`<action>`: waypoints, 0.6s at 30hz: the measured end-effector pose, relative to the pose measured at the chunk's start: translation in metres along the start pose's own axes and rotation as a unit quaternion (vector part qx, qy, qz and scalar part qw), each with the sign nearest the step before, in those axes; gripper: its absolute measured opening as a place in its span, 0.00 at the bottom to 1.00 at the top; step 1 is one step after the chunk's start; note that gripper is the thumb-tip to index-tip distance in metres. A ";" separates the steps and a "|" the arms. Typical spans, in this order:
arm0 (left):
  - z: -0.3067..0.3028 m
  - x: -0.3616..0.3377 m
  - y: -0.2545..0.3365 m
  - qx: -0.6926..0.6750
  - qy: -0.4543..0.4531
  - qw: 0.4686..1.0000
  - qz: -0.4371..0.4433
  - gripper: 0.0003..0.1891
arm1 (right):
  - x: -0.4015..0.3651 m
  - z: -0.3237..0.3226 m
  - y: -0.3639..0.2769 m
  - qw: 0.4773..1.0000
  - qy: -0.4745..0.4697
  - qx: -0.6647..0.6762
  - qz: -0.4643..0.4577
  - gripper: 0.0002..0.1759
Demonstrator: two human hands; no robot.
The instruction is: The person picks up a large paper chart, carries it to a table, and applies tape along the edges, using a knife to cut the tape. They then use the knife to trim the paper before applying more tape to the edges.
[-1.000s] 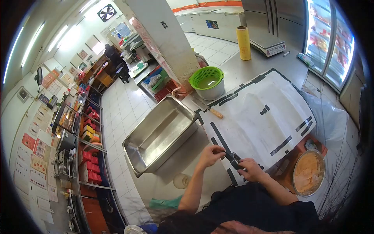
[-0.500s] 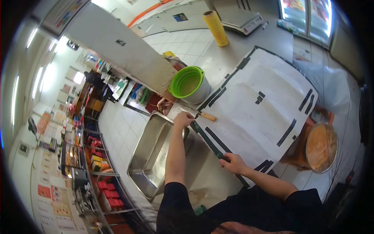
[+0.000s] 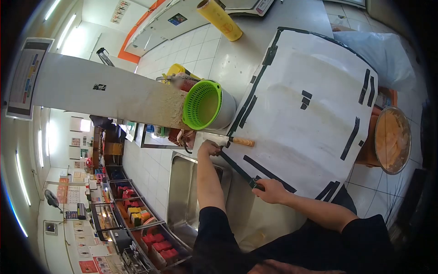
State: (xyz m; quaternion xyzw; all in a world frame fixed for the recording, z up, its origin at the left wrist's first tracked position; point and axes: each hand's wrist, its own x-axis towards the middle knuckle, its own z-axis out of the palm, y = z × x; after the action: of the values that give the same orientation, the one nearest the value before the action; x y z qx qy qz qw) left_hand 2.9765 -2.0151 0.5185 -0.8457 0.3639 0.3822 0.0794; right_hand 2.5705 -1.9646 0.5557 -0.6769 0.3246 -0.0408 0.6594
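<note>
My right hand (image 3: 271, 190) grips a roll of black tape (image 3: 253, 183) at the near edge of a white paper sheet (image 3: 301, 128) that covers the counter. A stretched strip of black tape (image 3: 235, 167) runs from the roll up to my left hand (image 3: 209, 149), which pinches its far end at the sheet's left edge. A knife with a wooden handle (image 3: 240, 142) lies just beside my left hand. Several black tape strips hold the sheet down.
A steel tray (image 3: 182, 196) stands left of my arms. A green colander in a white bowl (image 3: 207, 106) sits beyond the knife. A yellow film roll (image 3: 220, 19) lies at the back. An orange-filled bowl (image 3: 392, 139) sits at the right.
The tape strip has been pulled out from a short length to a long one. My left hand moved away from the roll to the sheet's left edge. The view tilted.
</note>
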 end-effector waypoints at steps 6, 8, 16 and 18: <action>0.001 0.007 -0.009 0.033 0.050 0.998 -0.002 0.11 | 0.007 0.006 -0.002 1.000 -0.008 0.001 -0.012 0.24; 0.003 0.016 -0.015 0.046 0.054 0.997 -0.002 0.11 | 0.009 0.007 0.000 1.000 -0.010 0.007 -0.008 0.24; 0.000 0.008 0.001 0.078 0.048 0.994 -0.053 0.10 | 0.019 0.008 0.012 1.000 -0.012 -0.005 0.019 0.25; 0.001 0.016 -0.003 0.088 0.045 0.994 -0.052 0.10 | 0.019 0.009 0.012 1.000 -0.012 -0.009 0.013 0.25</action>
State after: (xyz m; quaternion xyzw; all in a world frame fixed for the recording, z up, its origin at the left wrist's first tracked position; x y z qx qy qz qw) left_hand 2.9851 -2.0220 0.5061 -0.8694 0.3549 0.3058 0.1574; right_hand 2.5856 -1.9651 0.5365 -0.6790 0.3257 -0.0208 0.6576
